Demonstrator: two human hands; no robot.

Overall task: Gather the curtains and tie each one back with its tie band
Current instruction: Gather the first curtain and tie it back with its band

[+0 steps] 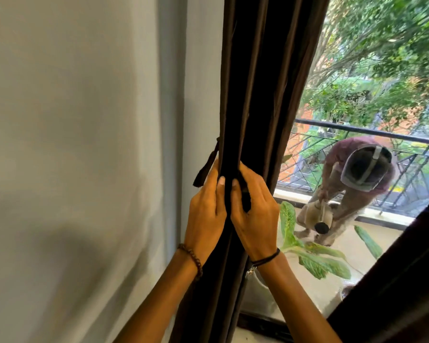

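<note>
Two hands meet at the front of the gathered curtain [255, 95], thumbs nearly touching. It hangs as a tight dark column straight ahead of them, its long axis vertical, running above the fingers and down between the wrists. The left hand [204, 209] is wrapped round the bundle's left edge, thumb pressed on the front folds. The right hand [254, 214] pinches a dark strip of the tie band [204, 167] against the cloth.

The band lies crosswise to the curtain at knuckle height. One loose tail sticks up and out just beyond the left hand, so that hand is nearer to it, while the other end sits under the right thumb. Bringing the two ends together in front looks like the step in hand.

Where the band passes behind the bundle is hidden, and dark on dark makes its edges hard to trace (a knot, if any, cannot be made out). Off past the right forearm a second curtain [394, 288] is cut off by the frame.
</note>
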